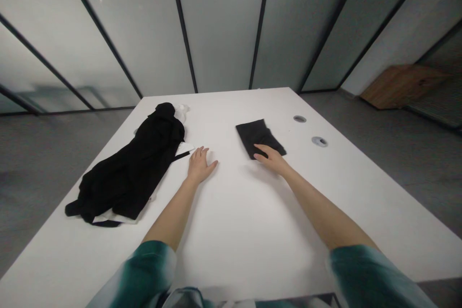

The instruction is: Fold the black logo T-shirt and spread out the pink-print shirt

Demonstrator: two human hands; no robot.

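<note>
A small folded black cloth [252,131] lies flat right of the middle of the white table [231,231]. My right hand [270,158] is at its near edge, fingers apart and over the fabric; whether they touch it I cannot tell. My left hand [200,165] is open with the fingers spread, low over the table. Just left of it ends a thin black strap, which runs out from a larger heap of black clothing [133,168]. White fabric [186,148] shows beside and under that heap.
Two round cable grommets [299,119] are set in the table's right side. Frosted glass panels [220,29] with dark frames stand behind the far edge. A brown wooden piece [400,85] is on the grey floor at the far right.
</note>
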